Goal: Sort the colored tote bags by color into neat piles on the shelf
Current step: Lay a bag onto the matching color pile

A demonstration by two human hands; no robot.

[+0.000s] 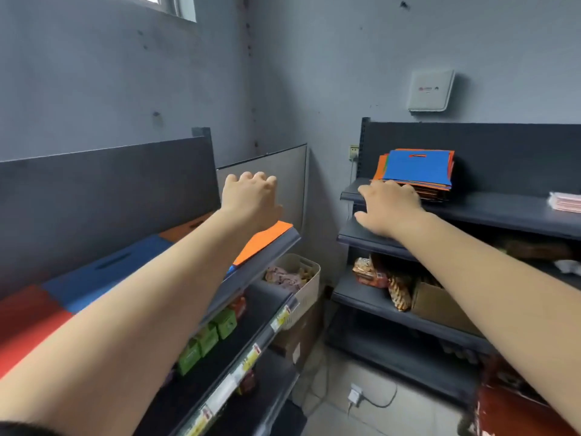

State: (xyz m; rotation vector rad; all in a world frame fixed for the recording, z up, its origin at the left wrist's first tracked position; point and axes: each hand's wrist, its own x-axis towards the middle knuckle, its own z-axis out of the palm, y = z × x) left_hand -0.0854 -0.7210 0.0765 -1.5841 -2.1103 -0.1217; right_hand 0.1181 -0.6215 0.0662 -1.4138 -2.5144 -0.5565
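Observation:
On the right shelf (503,212) lies a mixed stack of tote bags (418,168), blue on top with orange and green edges showing beneath. My right hand (390,206) reaches toward the stack's near edge, fingers stretched out flat, holding nothing. Along the left shelf's top (283,240) lie three piles: a red bag (22,313) nearest, a blue bag (103,265) in the middle, an orange bag (264,237) at the far end. My left hand (251,196) hovers over the orange bag with fingers loosely curled, empty.
Lower left shelves hold green boxes (207,338) and price tags. A white basket of snacks (298,278) stands in the corner. Snack packets (377,278) and a cardboard box (440,306) fill the right shelf's lower level. Pink items (566,201) lie at far right.

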